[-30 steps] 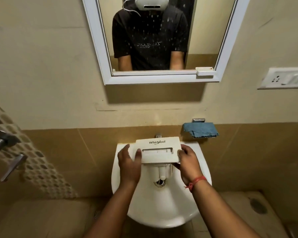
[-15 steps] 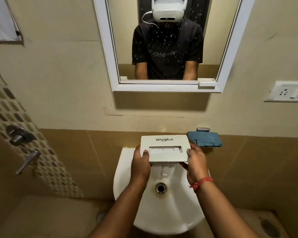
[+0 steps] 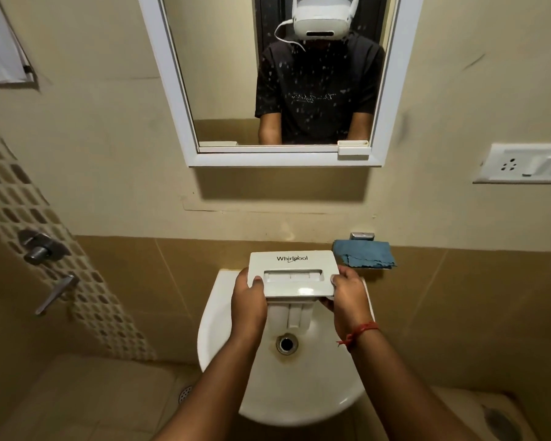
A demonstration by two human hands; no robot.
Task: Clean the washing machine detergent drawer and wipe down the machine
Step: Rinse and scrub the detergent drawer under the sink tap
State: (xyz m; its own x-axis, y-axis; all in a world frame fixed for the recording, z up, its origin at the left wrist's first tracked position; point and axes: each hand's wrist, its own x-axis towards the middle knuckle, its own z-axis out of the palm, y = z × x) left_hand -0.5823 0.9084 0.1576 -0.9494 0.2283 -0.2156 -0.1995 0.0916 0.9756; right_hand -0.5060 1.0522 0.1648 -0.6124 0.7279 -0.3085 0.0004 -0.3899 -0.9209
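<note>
So the sink point(image 3: 223, 329) sits below me against the far wall, and I hold the detergent drawer point(image 3: 293, 275) over its bowl so any drips should fall toward the drain point(image 3: 286, 344). The drawer's front panel faces up at me, its compartments hanging down behind. My left hand point(image 3: 248, 300) grips the left end, thumb on the panel, and my right hand point(image 3: 350, 297) curls round the right end, keeping it level. A blue cloth point(image 3: 365, 254) waits on the holder just right of the drawer, near for wiping.
</note>
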